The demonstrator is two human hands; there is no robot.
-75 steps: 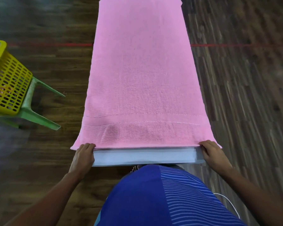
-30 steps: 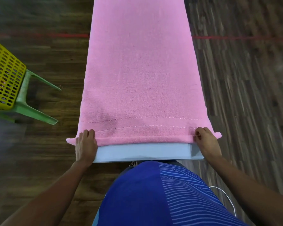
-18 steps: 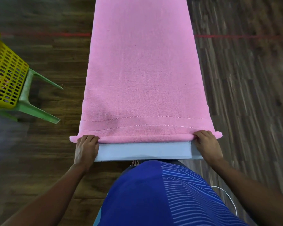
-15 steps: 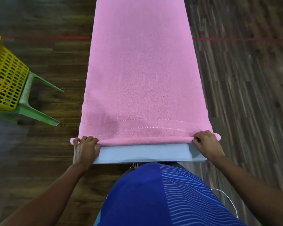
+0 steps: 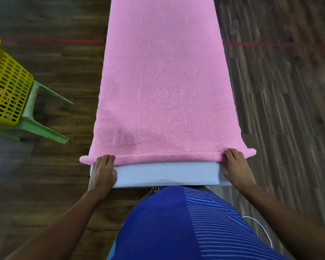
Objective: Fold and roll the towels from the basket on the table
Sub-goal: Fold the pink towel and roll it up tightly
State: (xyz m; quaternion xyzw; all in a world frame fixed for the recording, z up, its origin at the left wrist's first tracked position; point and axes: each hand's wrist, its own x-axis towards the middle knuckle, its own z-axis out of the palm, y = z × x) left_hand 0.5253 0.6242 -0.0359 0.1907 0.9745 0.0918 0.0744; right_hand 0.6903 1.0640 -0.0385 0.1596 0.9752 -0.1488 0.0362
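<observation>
A long pink towel lies flat along a narrow white table, reaching past the top of the view. Its near end is turned over into a thin roll that runs across the table's width and sticks out a little on both sides. My left hand holds the roll's left end, its fingers bent over the roll. My right hand holds the right end the same way. The yellow basket stands at the far left.
The perforated yellow basket sits on a green plastic stool to the left of the table. Dark wooden floor with a red line surrounds the table. A white cable hangs by my right side.
The towel's near edge lay flat 2.5 s ago. Both hands have since turned it over and pushed it away from me, so it forms a thin roll and more bare table shows.
</observation>
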